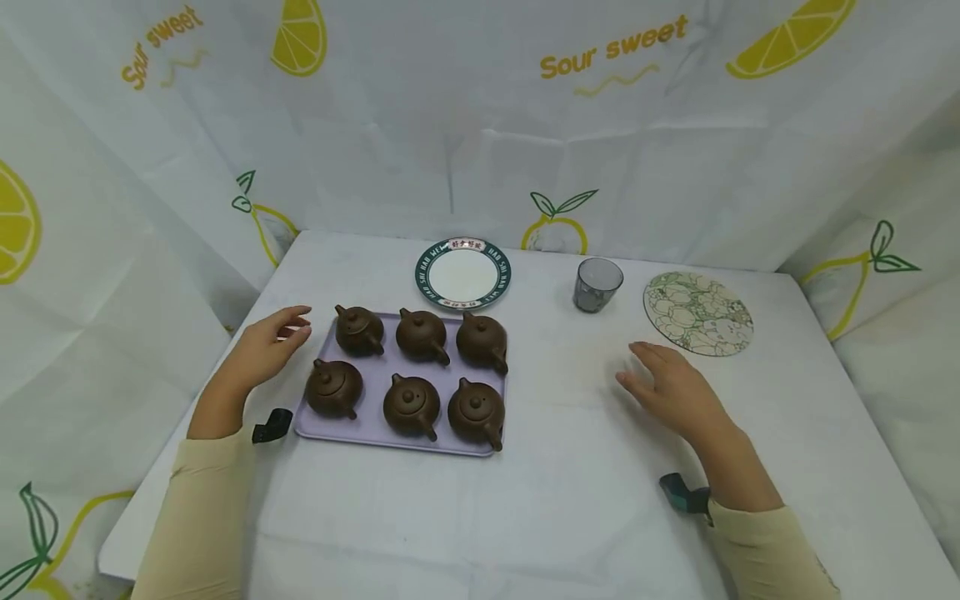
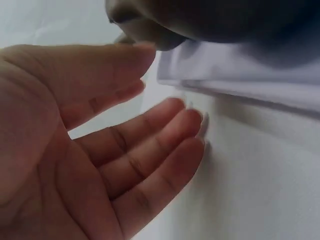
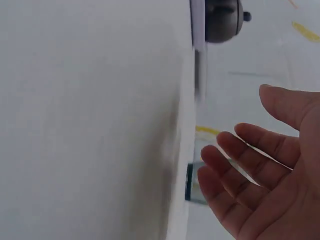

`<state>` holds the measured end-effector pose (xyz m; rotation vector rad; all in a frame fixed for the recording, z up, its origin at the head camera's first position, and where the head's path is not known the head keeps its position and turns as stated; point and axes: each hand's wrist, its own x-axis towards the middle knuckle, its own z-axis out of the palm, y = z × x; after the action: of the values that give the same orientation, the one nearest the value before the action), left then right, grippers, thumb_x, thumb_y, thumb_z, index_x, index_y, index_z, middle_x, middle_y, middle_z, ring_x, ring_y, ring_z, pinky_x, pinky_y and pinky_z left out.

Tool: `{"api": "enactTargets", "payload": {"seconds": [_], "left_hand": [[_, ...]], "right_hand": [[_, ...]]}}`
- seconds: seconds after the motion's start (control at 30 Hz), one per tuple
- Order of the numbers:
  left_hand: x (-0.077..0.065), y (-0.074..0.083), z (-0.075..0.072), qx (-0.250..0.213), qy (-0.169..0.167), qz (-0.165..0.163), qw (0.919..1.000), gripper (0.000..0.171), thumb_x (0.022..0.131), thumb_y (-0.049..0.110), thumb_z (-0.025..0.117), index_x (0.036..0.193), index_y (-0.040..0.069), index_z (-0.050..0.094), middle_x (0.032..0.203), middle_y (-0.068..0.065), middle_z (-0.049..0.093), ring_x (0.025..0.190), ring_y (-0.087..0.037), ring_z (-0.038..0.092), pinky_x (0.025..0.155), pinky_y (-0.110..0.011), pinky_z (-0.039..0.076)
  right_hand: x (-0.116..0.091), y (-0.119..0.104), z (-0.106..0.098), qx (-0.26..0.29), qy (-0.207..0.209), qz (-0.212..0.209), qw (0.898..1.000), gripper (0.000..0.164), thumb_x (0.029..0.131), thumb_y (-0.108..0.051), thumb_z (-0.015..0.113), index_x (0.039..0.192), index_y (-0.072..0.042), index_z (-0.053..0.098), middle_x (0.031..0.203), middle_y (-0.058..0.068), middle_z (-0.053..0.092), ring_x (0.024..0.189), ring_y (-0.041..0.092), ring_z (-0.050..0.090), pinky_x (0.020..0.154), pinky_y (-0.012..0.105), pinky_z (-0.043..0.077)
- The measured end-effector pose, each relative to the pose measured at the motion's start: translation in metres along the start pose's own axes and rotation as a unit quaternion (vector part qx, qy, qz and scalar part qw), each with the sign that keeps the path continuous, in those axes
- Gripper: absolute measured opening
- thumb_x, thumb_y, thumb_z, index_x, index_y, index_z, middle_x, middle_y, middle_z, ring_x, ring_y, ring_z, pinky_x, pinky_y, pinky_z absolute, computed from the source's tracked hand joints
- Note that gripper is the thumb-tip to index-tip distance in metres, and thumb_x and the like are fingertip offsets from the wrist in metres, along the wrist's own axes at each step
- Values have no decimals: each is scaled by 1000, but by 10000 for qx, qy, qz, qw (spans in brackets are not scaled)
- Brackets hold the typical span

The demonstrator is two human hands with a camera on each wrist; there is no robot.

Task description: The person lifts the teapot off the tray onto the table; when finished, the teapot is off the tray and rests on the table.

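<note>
My left hand (image 1: 264, 346) hovers beside the left edge of a lilac tray (image 1: 390, 439), fingers loosely bent and holding nothing. On that tray stand several small brown teapots in two rows, among them a back-left teapot (image 1: 359, 331) and a front-left teapot (image 1: 334, 388) closest to this hand. In the left wrist view the thumb overlaps a dark teapot (image 2: 165, 22) near the tray's edge. Over the right half of the table, my right hand (image 1: 675, 392) is held with relaxed fingers, nothing in it. A grey glass (image 1: 597, 284) stands beyond it, and a round patterned mat (image 1: 698, 314) lies just past its fingertips.
Behind the tray lies a white plate (image 1: 463, 275) with a dark green lettered rim. The white table (image 1: 570, 492) is backed by a hanging cloth (image 1: 420, 117) printed with lemons. Cloth also hangs at both sides.
</note>
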<state>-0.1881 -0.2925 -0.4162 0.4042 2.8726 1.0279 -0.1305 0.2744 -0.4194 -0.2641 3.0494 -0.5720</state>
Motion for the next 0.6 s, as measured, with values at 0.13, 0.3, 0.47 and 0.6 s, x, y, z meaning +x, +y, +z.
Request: {"api": "enactTargets", "payload": {"seconds": [0.13,0.3,0.47,0.6], "left_hand": [[9,-23,0,-1053,-1083,-524,9871,50,87,19,56,131,3,39,107,-19,55,87,-25,57,72,-36,46],[11,-34,2,-1556,-1190,-761,9777,55,79,13,64,129,6,42,108,-18,54,84,-19,57,69,-30,47],[8,-39,6,-1743,-1143,-587,9763,62,73,6,66,130,6,42,112,-18,52,78,-17,57,66,-26,45],[3,-48,11,-1750,-1146,-382,9771,61,75,5,66,131,5,42,112,-17,53,77,-15,56,67,-22,44]], "right_hand": [[14,-44,22,1749,-566,56,9829,55,83,-52,51,119,-10,54,111,7,57,98,26,54,78,42,44],[33,-78,38,3548,-1037,62,9292,46,83,-40,58,114,-6,56,99,10,62,83,22,60,70,36,47],[47,-93,51,4214,-1276,229,8976,40,83,-31,61,112,-3,56,100,16,61,80,28,61,70,37,49],[54,-105,65,4444,-1339,391,8849,39,82,-26,63,109,1,57,101,17,60,80,30,61,69,37,50]]}}
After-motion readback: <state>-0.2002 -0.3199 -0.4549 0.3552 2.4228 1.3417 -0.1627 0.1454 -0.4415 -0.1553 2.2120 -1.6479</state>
